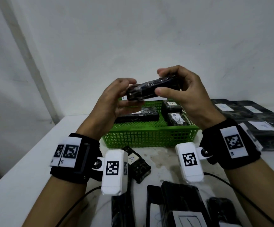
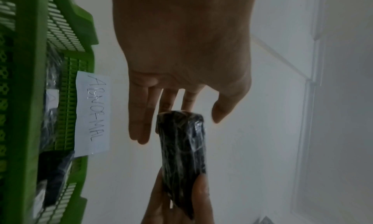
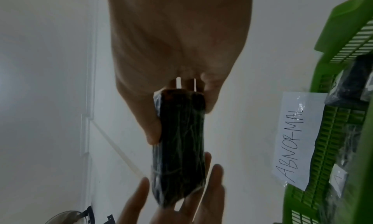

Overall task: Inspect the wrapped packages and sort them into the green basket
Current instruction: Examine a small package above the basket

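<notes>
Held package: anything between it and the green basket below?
Nothing visible. The held package sits in both hands, left hand and right hand, above the green basket, whose open middle floor shows between three packages already inside.

Light is soft and even in the head view, dim toward the lower corners, with no hard shadows on the white table (image 1: 26,161). Straight lines bow at the left edge. Small glints sit on the held black wrapped package (image 1: 151,90). Both wrist views are backlit by the pale wall: palms read dark, edges smear with blur, and the green basket (image 2: 26,99) stretches at the frame border.
</notes>
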The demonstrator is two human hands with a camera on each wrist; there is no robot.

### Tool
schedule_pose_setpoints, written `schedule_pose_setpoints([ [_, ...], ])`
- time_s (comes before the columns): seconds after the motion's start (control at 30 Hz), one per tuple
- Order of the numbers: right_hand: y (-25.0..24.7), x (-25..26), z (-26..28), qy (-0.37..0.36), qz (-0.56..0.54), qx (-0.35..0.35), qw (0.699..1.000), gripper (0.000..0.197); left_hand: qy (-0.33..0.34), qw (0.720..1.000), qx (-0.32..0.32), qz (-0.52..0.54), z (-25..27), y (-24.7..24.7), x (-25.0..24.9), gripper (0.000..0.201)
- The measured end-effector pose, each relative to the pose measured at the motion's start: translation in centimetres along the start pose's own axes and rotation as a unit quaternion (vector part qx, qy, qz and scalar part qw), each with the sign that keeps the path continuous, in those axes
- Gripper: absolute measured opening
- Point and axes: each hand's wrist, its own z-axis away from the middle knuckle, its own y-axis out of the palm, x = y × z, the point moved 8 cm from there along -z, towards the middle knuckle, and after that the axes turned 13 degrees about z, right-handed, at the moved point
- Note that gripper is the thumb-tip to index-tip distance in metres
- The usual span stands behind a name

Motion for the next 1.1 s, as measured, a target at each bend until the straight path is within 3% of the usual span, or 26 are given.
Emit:
schedule_pose_setpoints([
  [0.13,-0.5,-1.4,-0.2,0.047,0.050,0.033,0.997,0.063,0.037,0.999,0.016,0.029,0.0,0.4,-0.8,0.036],
  [0.3,-1.7,-1.5,0.2,0.040,0.099,0.078,0.991,0.065,0.118,0.990,0.064,-0.048,0.6,1.6,-1.4,0.054],
  [0.53,-8.0,0.3,1.5,0.026,0.229,0.111,0.967,0.066,0.097,0.990,0.078,-0.069,0.1,6.8,0.7,0.047],
  [0.7,-15.6,0.4,4.8,0.067,0.391,0.141,0.907,0.059,0.026,0.978,0.148,-0.145,-2.0,13.4,4.7,0.041],
  [0.77,-18.6,-0.7,6.8,0.089,0.464,0.164,0.866,0.058,0.009,0.948,0.215,-0.234,-2.4,16.7,7.2,0.038],
  [0.87,-21.4,-3.5,10.2,0.129,0.531,0.206,0.812,0.060,0.002,0.879,0.305,-0.367,-2.3,21.1,11.0,0.037],
  [1.1,-23.2,-10.1,14.8,0.176,0.550,0.260,0.773,0.049,-0.013,0.736,0.409,-0.539,-2.7,26.7,17.9,0.037],
])
